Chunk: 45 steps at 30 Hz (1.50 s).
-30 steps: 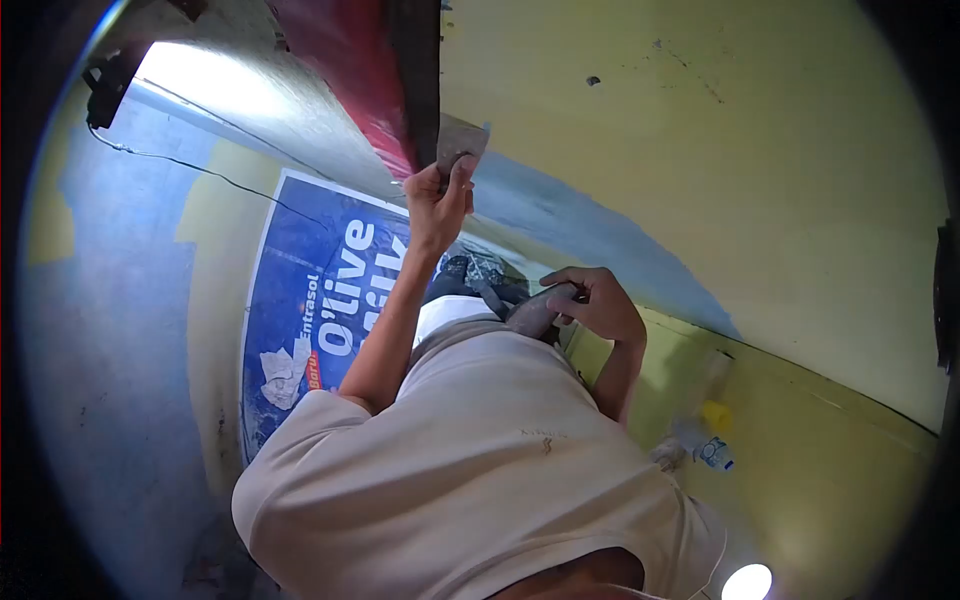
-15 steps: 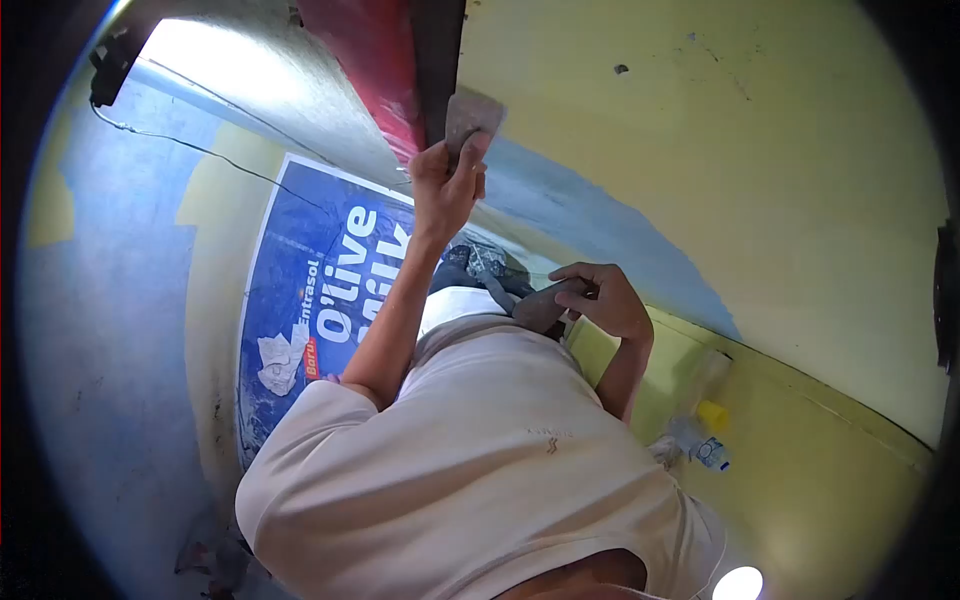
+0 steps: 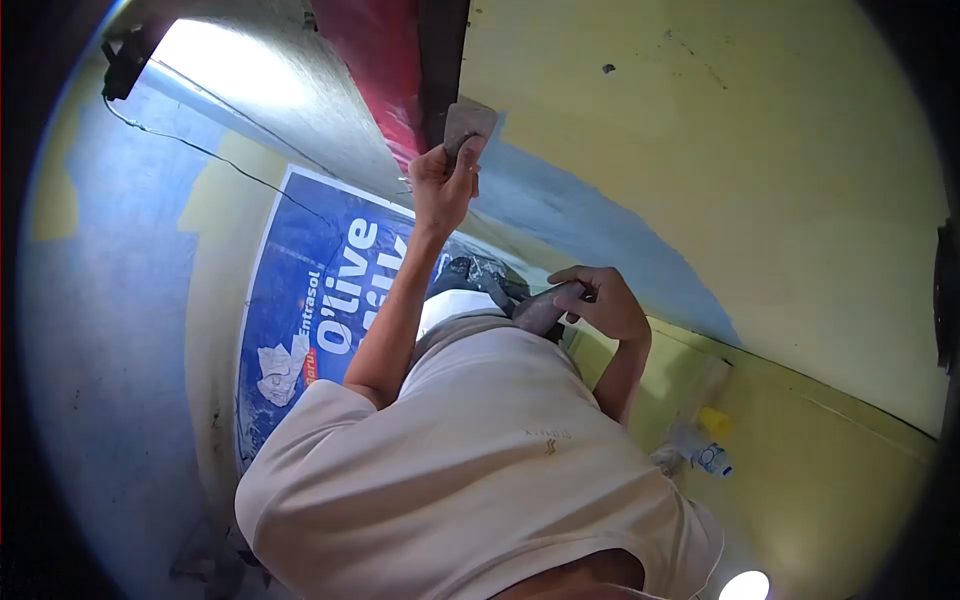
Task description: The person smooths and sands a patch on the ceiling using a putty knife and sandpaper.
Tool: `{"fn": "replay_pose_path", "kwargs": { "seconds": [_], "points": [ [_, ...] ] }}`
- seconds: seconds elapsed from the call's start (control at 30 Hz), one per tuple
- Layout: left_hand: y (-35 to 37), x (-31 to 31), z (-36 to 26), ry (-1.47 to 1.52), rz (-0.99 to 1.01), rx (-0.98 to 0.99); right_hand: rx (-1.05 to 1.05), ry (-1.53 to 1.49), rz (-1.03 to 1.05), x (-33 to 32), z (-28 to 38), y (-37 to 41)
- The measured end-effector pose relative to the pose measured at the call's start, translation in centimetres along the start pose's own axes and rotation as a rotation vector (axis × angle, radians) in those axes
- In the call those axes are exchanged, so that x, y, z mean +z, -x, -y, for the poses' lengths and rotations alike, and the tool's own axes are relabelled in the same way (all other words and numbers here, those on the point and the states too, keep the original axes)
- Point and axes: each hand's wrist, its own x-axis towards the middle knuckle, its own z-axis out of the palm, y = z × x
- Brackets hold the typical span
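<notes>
My left hand (image 3: 445, 190) is raised and pinches a flat, greyish scraper (image 3: 470, 121), thumb pressed on its near face. The scraper overlaps the edge where the dark strip (image 3: 437, 60) meets the yellow wall (image 3: 700, 130). Lower and to the right, my right hand (image 3: 608, 302) curls round a grey-brown, rounded flat piece (image 3: 543, 310) in front of my waist. What this piece is, I cannot tell. My cream shirt (image 3: 500, 430) fills the lower middle, with dark legwear (image 3: 470, 278) beyond it.
A blue milk poster (image 3: 310, 300) with a torn white patch covers the wall at left. A red sheet (image 3: 385, 90) hangs by the dark strip. A thin cable (image 3: 220, 155) runs from the lamp area. At right lies a plastic bottle (image 3: 712, 460) beside a yellow item (image 3: 714, 422).
The scraper and my left hand sit slightly lower in view. The piece in my right hand is tilted a little differently. Both grips stay the same, and the view has shifted slightly.
</notes>
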Motion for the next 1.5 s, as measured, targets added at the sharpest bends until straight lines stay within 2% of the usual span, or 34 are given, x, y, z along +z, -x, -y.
{"fn": "replay_pose_path", "kwargs": {
  "seconds": [0.07, 0.17, 0.3, 0.33, 0.47, 0.6, 0.77, 0.87, 0.97, 1.13, 1.17, 1.37, 1.5],
  "points": [
    [0.1, 0.2, 1.1, -0.003, -0.005, 0.031, -0.015, -0.002, -0.008, 0.0, 0.1, 0.1],
    [0.4, -0.1, 2.5, 0.065, -0.027, -0.032, -0.029, -0.021, 0.007, -0.1, -0.5, 0.2],
    [-0.5, -0.1, -0.1, 0.031, -0.004, 0.010, 0.021, -0.030, -0.008, 0.2, -0.5, 0.3],
    [-1.0, -0.1, -0.1, 0.026, 0.008, 0.044, 0.010, -0.031, -0.006, 0.2, -0.3, 0.4],
    [0.0, -0.2, 2.1, 0.054, -0.009, -0.059, -0.012, -0.015, -0.032, 0.0, 0.2, 0.4],
    [-0.8, -0.1, -0.4, -0.001, 0.016, -0.026, 0.012, -0.040, -0.017, 0.5, -0.2, 0.4],
    [-0.4, -0.3, 1.7, 0.045, 0.030, -0.044, -0.017, -0.003, 0.000, 0.2, 0.0, 0.4],
    [-0.7, 0.1, -0.8, -0.017, -0.005, -0.034, -0.001, -0.028, -0.004, 0.1, -0.3, 0.2],
    [0.1, -0.1, 0.6, 0.024, 0.007, -0.047, 0.000, -0.030, 0.004, 0.3, -0.1, 0.4],
    [-0.9, 0.2, -1.1, -0.006, 0.017, -0.050, 0.023, -0.004, 0.004, 0.2, 0.1, 0.4],
    [-1.2, 0.1, -0.6, 0.043, 0.061, 0.011, 0.020, -0.039, 0.009, 0.2, 0.1, 0.5],
    [-0.1, -0.1, 2.2, 0.007, 0.017, -0.022, -0.012, 0.002, -0.010, -0.1, 0.1, 0.9],
    [-1.1, -0.2, 0.1, 0.028, 0.050, -0.004, 0.009, -0.024, -0.030, 0.1, 0.2, 0.9]
  ]
}}
